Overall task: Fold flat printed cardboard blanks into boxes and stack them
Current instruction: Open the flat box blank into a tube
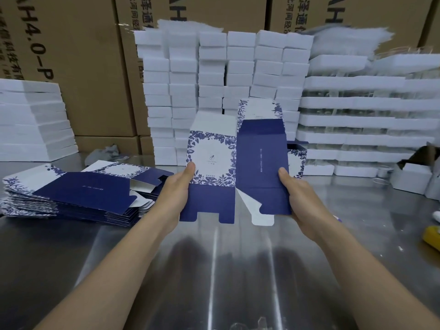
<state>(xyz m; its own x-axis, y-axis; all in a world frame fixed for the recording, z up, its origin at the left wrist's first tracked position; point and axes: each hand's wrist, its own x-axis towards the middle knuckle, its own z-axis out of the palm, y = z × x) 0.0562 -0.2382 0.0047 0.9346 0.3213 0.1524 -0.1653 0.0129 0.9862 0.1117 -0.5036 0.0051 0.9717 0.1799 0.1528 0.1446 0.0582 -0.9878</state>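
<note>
Left hand [178,189] pinches the floral panel of a printed box blank [214,153], my right hand [297,196] its navy panel; stacked blanks [83,194] lie left of them.

Brown carton [83,67] at left: "AH4.0-P"; print on blank [214,151] unreadable.

I count one blank [212,158] pinched between my left hand [177,189] and right hand [300,196]; one pile of flat blanks [83,191] (too many sheets to number); about six columns of white blocks [212,67]; one yellow object [432,235].
</note>
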